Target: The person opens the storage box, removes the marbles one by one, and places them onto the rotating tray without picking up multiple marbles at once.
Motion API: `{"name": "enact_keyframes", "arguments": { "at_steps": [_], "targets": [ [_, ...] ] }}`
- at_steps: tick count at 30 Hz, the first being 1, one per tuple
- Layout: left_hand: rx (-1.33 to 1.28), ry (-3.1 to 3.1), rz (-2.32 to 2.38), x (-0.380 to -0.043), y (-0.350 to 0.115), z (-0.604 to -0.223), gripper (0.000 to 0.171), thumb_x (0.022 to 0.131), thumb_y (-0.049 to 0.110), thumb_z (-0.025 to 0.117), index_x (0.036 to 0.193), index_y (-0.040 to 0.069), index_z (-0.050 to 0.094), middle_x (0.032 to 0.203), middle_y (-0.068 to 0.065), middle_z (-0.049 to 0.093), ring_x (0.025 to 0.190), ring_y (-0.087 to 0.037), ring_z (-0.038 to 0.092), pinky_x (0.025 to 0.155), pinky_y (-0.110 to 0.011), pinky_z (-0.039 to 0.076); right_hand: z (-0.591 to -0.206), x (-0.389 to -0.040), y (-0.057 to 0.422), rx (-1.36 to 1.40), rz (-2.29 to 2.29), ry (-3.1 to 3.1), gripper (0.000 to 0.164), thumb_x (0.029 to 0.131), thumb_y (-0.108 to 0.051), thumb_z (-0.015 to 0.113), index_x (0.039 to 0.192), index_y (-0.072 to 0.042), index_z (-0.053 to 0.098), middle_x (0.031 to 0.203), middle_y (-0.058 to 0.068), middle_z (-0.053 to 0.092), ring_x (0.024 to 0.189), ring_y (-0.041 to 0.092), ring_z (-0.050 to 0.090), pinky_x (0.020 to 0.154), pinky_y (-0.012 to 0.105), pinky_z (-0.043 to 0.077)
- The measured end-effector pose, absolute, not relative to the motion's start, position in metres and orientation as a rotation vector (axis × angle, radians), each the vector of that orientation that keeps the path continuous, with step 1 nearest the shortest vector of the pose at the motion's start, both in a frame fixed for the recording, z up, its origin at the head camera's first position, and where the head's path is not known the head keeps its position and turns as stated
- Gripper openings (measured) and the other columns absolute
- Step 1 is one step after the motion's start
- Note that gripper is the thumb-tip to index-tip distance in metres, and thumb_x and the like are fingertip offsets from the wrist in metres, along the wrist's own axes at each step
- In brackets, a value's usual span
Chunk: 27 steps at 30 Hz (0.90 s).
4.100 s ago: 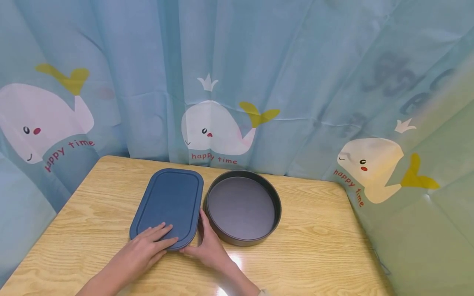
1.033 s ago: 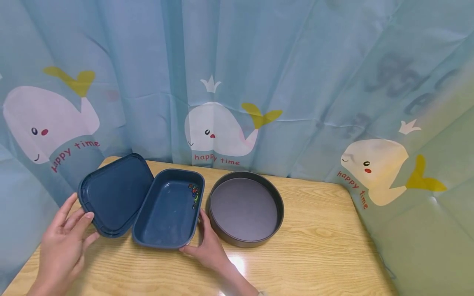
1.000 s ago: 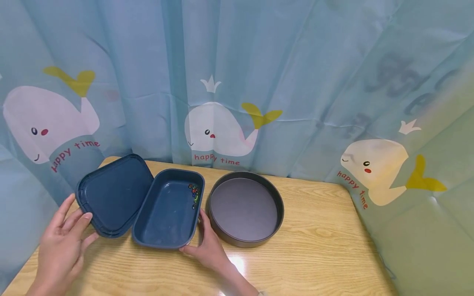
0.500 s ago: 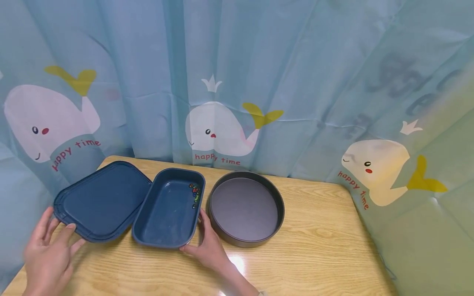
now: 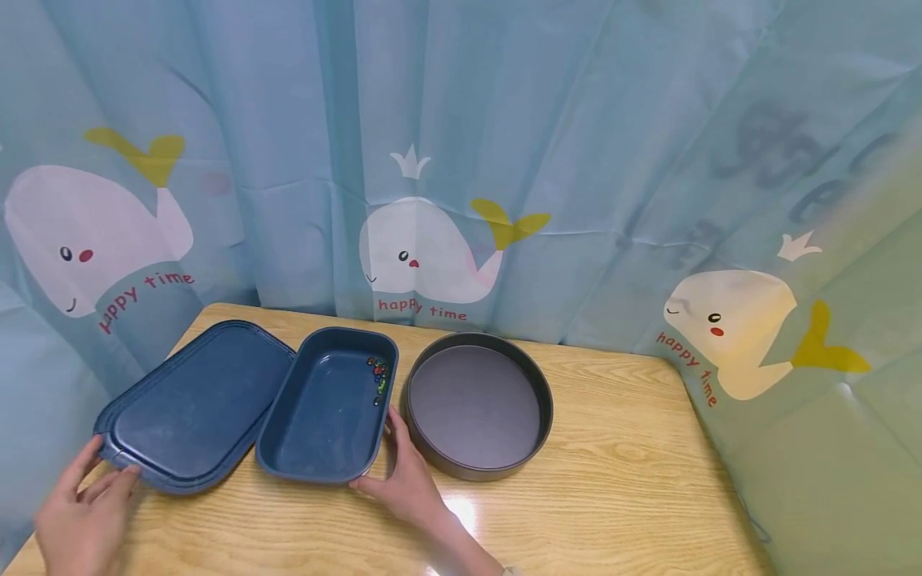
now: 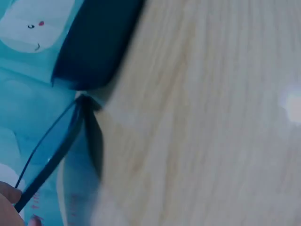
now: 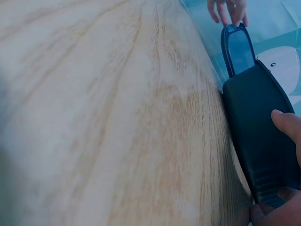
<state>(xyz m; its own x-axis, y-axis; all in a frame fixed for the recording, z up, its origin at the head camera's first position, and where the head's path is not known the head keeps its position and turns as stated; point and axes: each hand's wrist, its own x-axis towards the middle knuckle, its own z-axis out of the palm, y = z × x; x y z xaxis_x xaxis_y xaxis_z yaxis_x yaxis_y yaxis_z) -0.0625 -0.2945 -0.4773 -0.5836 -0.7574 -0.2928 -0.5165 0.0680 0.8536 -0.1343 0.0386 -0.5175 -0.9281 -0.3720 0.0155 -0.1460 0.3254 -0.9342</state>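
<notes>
At the left of the bench [image 5: 619, 496], the left hand [image 5: 82, 512] pinches the near left corner of a blue lid [image 5: 202, 400] between thumb and fingers. Four seconds ago that lid covered the blue box [image 5: 324, 416] and the left hand lay on top of it; now the box is uncovered, showing small coloured beads [image 5: 379, 376] gathered along its right wall, toward the far end. One second ago the lid stood up steeply beside the box; it has since swung down to the left and lies much flatter, and the left hand has moved with it, farther left and nearer the person. The lid's right edge is close against the box's left side, though whether the two touch is hard to tell, as is whether the lid rests on the bench. The right hand [image 5: 406, 484] has kept its place, gripping the box's near right corner with the thumb at the near end and the fingers along the right side. The box has hardly shifted, and the round dark pan [image 5: 475, 404] stays just to its right. Behind hangs the blue curtain [image 5: 612, 120] printed with whales.
</notes>
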Motion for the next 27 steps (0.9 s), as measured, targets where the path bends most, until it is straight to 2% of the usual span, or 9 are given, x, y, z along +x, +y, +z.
{"name": "enact_keyframes", "arguments": {
  "at_steps": [1, 3, 5, 7, 11, 15, 20, 27],
  "targets": [
    [1.287, -2.156, -1.487, -0.061, -0.296, -0.480, 0.064, 0.102, 0.021, 0.053, 0.158, 0.033, 0.025, 0.163, -0.007, 0.023, 0.111, 0.000, 0.056, 0.090, -0.019, 0.047, -0.517, -0.134, 0.039, -0.470, -1.647, 2.386, 0.111, 0.076, -0.027, 0.088, 0.160, -0.022, 0.017, 0.160, -0.002, 0.030, 0.143, 0.022, 0.033, 0.115, 0.040, 0.026],
    [1.267, -2.257, -1.400, -0.058, -0.299, -0.484, 0.063, 0.101, 0.023, 0.054, 0.159, 0.026, 0.027, 0.161, -0.013, 0.026, 0.136, -0.021, 0.045, 0.109, -0.036, 0.036, -0.517, -0.134, 0.039, -0.467, -1.638, 2.394, 0.111, 0.076, -0.028, 0.088, 0.160, -0.022, 0.017, 0.160, -0.003, 0.030, 0.143, 0.022, 0.033, 0.115, 0.041, 0.027],
    [1.256, -2.352, -1.329, -0.056, -0.301, -0.488, 0.064, 0.102, 0.023, 0.052, 0.159, 0.018, 0.024, 0.159, -0.019, 0.024, 0.146, -0.039, 0.021, 0.116, -0.053, 0.019, -0.517, -0.134, 0.039, -0.466, -1.627, 2.402, 0.110, 0.076, -0.029, 0.088, 0.160, -0.023, 0.017, 0.160, -0.003, 0.030, 0.143, 0.022, 0.033, 0.115, 0.041, 0.027],
    [1.238, -2.448, -1.262, -0.056, -0.303, -0.490, 0.064, 0.102, 0.020, 0.051, 0.157, 0.008, 0.022, 0.157, -0.026, 0.022, 0.144, -0.048, 0.018, 0.114, -0.058, 0.016, -0.518, -0.135, 0.039, -0.470, -1.622, 2.406, 0.110, 0.076, -0.029, 0.088, 0.160, -0.022, 0.017, 0.160, -0.003, 0.030, 0.143, 0.022, 0.033, 0.114, 0.041, 0.027],
    [1.251, -2.577, -1.237, -0.055, -0.308, -0.495, 0.063, 0.103, 0.023, 0.048, 0.156, 0.004, 0.021, 0.156, -0.030, 0.017, 0.140, -0.055, 0.016, 0.112, -0.063, 0.015, -0.518, -0.135, 0.039, -0.481, -1.618, 2.414, 0.110, 0.077, -0.030, 0.088, 0.160, -0.022, 0.016, 0.159, -0.003, 0.031, 0.143, 0.022, 0.033, 0.114, 0.042, 0.027],
    [1.259, -2.659, -1.214, -0.056, -0.312, -0.503, 0.062, 0.104, 0.024, 0.047, 0.156, 0.002, 0.021, 0.153, -0.034, 0.018, 0.136, -0.059, 0.019, 0.110, -0.066, 0.016, -0.519, -0.135, 0.040, -0.494, -1.623, 2.418, 0.110, 0.077, -0.030, 0.087, 0.160, -0.021, 0.017, 0.159, -0.002, 0.031, 0.143, 0.022, 0.034, 0.114, 0.042, 0.028],
    [1.293, -2.693, -1.200, -0.056, -0.315, -0.511, 0.063, 0.103, 0.024, 0.048, 0.156, 0.002, 0.022, 0.152, -0.035, 0.020, 0.134, -0.058, 0.022, 0.108, -0.067, 0.018, -0.518, -0.135, 0.040, -0.482, -1.609, 2.424, 0.110, 0.077, -0.032, 0.087, 0.160, -0.022, 0.017, 0.160, -0.002, 0.030, 0.143, 0.023, 0.033, 0.114, 0.044, 0.028],
    [1.302, -2.704, -1.207, -0.055, -0.313, -0.513, 0.064, 0.102, 0.024, 0.049, 0.156, 0.002, 0.021, 0.154, -0.033, 0.018, 0.135, -0.058, 0.020, 0.109, -0.067, 0.015, -0.518, -0.133, 0.044, -0.459, -1.570, 2.426, 0.107, 0.076, -0.036, 0.086, 0.160, -0.021, 0.021, 0.159, 0.000, 0.032, 0.144, 0.023, 0.031, 0.113, 0.047, 0.027]
  ]
}}
